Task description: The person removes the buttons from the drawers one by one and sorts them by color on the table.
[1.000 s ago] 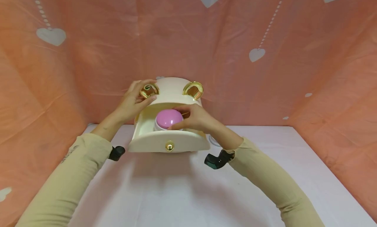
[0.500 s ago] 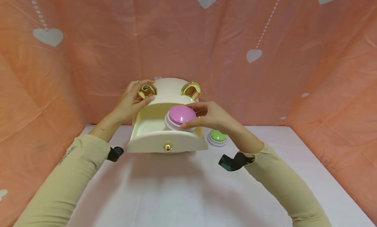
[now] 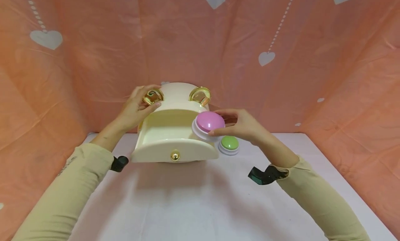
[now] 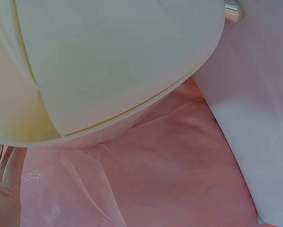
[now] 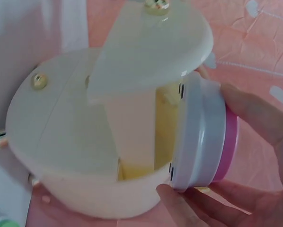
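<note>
The right hand [image 3: 240,124] holds the pink button [image 3: 210,121] between thumb and fingers, near the open drawer [image 3: 175,148]; its dome points upward, its broad width roughly level. To its left, the left hand [image 3: 133,107] grips a gold ear [image 3: 153,96].

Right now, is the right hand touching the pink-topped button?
Touching. The right hand grips the pink-topped button; the right wrist view shows thumb and fingers against its opposite sides.

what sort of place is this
Likely a makeshift recording booth: heart-print cloth closes in the back and both sides of a white table, and a black device sits at each sleeve.
</note>
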`<act>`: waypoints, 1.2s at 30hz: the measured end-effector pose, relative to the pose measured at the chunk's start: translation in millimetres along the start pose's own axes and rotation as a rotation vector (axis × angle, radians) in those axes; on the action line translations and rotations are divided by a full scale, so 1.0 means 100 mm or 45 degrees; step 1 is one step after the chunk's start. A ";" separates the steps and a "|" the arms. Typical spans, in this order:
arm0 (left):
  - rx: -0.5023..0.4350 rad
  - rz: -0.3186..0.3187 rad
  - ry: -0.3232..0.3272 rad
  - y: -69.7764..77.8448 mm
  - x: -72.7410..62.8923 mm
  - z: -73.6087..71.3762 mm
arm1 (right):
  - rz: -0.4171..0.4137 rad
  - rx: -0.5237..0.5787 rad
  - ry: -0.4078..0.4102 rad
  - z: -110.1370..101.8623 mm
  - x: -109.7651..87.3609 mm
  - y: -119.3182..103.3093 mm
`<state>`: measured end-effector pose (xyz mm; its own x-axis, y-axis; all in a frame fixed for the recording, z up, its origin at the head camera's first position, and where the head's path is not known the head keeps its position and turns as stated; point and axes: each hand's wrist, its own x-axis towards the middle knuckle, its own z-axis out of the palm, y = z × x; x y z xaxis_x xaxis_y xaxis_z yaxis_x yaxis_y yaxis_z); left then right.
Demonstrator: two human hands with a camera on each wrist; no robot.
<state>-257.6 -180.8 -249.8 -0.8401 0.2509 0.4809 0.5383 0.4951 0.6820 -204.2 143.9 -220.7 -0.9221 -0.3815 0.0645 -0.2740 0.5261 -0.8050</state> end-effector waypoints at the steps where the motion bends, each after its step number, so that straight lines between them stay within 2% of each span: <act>1: 0.004 0.003 0.002 0.00 0.00 0.00 | 0.000 -0.003 0.002 -0.01 -0.01 0.01; 10: 0.019 -0.006 0.004 -0.01 -0.01 -0.04 | -0.037 -0.030 0.019 -0.17 -0.10 0.14; 15: 0.031 -0.011 -0.001 -0.01 -0.04 -0.06 | -0.001 -0.051 0.051 -0.21 -0.16 0.28; 23: 0.038 -0.026 0.002 -0.01 -0.07 -0.10 | 0.060 -0.155 0.104 -0.21 -0.25 0.58; 29: 0.048 -0.025 -0.010 0.00 -0.07 -0.10 | 0.111 -0.162 0.133 -0.21 -0.34 0.82; 36: 0.041 -0.063 -0.027 0.00 -0.08 -0.11 | 0.131 -0.182 0.178 -0.16 -0.37 1.07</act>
<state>-249.9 -192.4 -247.6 -0.8671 0.2427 0.4350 0.4938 0.5335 0.6866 -204.0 226.4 -299.4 -0.9734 -0.2161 0.0755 -0.2031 0.6632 -0.7203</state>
